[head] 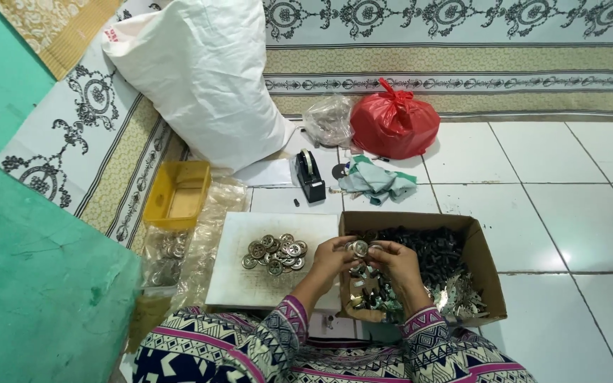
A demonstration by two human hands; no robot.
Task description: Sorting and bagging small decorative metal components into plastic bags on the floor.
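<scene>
My left hand [333,257] and my right hand [394,261] meet over the near left corner of a cardboard box [487,259], and together they hold a round metal button [360,248] between the fingertips. The box holds a heap of small dark parts [428,250] and shiny metal pieces [455,294]. To the left of my hands, a pile of round metal buttons [275,254] lies on a white board [239,284].
A yellow plastic tray [177,193] and a clear bag of buttons [167,257] lie at the left. Behind are a black tape dispenser [310,176], a crumpled cloth [377,180], a red plastic bag [394,122], a clear bag [328,119] and a large white sack [203,74].
</scene>
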